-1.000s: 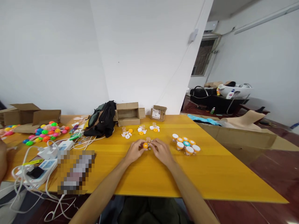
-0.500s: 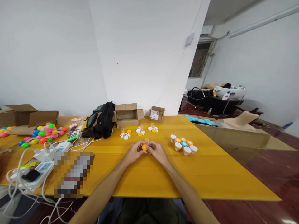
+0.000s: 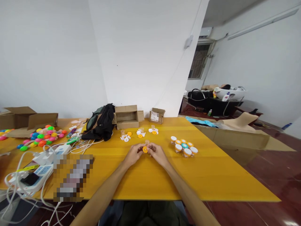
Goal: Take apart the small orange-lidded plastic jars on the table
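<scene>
Both hands meet over the middle of the yellow table (image 3: 211, 175). My left hand (image 3: 133, 153) pinches a small orange lid (image 3: 145, 149) with curled fingers. My right hand (image 3: 158, 152) is closed right beside it, its fingertips touching the same lid and a small clear jar (image 3: 147, 142) just behind; what it holds is too small to make out. To the right stands a cluster of several small capped jars (image 3: 184, 147) with white, orange and teal lids. Loose lids and dice (image 3: 140, 133) lie behind my hands.
A black bag (image 3: 101, 122) and open cardboard boxes (image 3: 127, 116) sit at the table's back. Coloured balls (image 3: 39, 138) lie far left, with power strips and white cables (image 3: 39, 166) at the front left. A large flat carton (image 3: 235, 135) leans off the table's right side.
My hands have drawn slightly closer together around the orange lid. The view has shifted a little; the rest of the table is unchanged.
</scene>
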Tool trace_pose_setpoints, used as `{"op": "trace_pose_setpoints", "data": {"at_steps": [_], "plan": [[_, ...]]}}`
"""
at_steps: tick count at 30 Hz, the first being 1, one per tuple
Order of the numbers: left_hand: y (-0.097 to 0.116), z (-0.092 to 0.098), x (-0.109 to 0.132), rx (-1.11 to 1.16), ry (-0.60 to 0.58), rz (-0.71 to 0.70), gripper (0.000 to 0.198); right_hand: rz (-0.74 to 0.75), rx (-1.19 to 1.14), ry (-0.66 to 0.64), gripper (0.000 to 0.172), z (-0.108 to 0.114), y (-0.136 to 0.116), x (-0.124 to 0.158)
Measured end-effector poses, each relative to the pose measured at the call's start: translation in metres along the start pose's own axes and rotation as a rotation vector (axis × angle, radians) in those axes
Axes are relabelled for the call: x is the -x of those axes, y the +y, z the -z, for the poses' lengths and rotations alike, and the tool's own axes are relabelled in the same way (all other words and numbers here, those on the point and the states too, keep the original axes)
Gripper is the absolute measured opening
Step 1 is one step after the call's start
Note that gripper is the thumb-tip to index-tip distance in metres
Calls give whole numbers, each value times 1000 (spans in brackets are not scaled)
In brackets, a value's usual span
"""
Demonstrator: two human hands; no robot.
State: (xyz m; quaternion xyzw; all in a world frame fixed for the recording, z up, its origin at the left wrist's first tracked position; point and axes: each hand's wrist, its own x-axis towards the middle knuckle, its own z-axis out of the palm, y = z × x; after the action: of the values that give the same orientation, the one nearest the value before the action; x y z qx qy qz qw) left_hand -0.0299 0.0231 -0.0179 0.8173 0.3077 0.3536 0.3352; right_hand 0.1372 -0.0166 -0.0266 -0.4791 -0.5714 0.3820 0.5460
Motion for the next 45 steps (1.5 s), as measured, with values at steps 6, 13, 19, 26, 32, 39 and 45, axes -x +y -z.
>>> {"op": "trace_pose_setpoints", "data": {"at_steps": [6, 13, 19, 26, 32, 39, 45], "plan": [[-1, -1, 1, -138, 4, -33, 16, 110, 123, 120, 31, 11, -1, -2], [0, 1, 1, -310, 55, -117, 15, 176, 481, 279, 16, 32, 2, -2], [-4, 0, 2, -375, 30, -87, 21, 73, 878, 223, 13, 36, 2, 5], [-6, 1, 2, -280, 81, -50, 34, 54, 953, 191, 16, 34, 2, 6], [-8, 1, 3, -149, 47, 4, 53, 158, 783, 227, 22, 32, 11, 1], [-14, -6, -2, -47, 24, 41, 79, 170, 524, 203, 26, 28, 20, -5], [-18, -13, -15, 1, -6, 32, 96, 80, 292, 189, 31, 27, 34, -14]]}}
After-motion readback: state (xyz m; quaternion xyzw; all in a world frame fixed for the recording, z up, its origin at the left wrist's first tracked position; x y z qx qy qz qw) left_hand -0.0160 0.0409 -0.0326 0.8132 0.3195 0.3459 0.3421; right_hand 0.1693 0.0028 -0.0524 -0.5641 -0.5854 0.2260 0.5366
